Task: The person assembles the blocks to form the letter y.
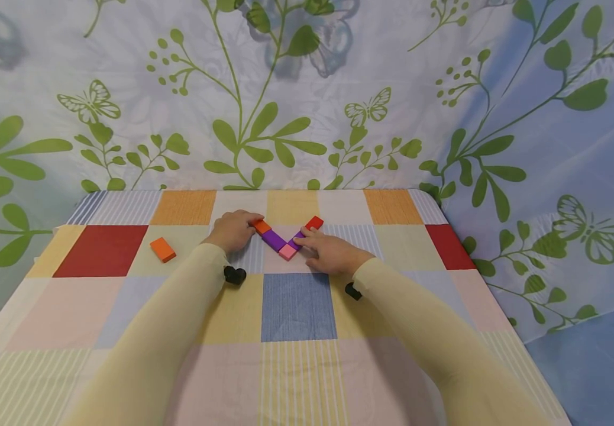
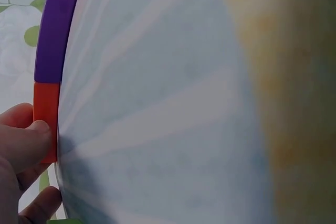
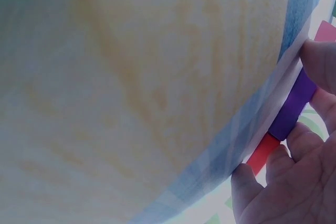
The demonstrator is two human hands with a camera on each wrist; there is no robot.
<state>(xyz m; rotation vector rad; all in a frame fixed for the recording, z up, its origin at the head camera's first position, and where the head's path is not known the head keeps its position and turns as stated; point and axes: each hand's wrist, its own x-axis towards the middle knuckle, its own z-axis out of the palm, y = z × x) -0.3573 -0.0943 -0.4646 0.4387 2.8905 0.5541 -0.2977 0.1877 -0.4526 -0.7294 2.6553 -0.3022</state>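
Left hand pinches orange block | right hand, fingers loosely spread, touches purple block | both probably light, stiff; hold by sides

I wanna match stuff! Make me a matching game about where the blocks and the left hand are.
Things:
1. pink squarish block
2. red rectangular block
3. lone orange rectangular block
4. left hand

Place or state:
A. left of the cream left sleeve
B. pinching the orange end block
C. at the corner of the V-shaped row
D. at the row's right end

Pairs: 1-C, 2-D, 3-A, 4-B
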